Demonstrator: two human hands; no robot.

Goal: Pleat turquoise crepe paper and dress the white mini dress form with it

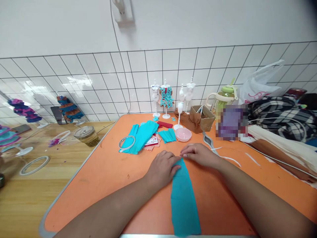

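A long turquoise strip (184,201) lies on the orange tabletop (104,185), running from the front edge up to both hands. My left hand (163,168) grips its far end from the left, with the thumb and fingers pressed on it. From the right, my right hand (198,154) pinches the same far end at its tip. The fingertips of the two hands nearly touch. Beyond them stand a pink bowl (183,135) and a small gathered turquoise piece (167,135). More turquoise sheets (142,134) lie at the back left.
A tape ring (126,142) rests on the turquoise sheets. Small white mannequins (155,96) and a cardboard box (204,119) stand near the tiled wall. Grey-handled scissors (208,140) lie beyond my right hand. A glass jar (87,135) is on the wooden table at left.
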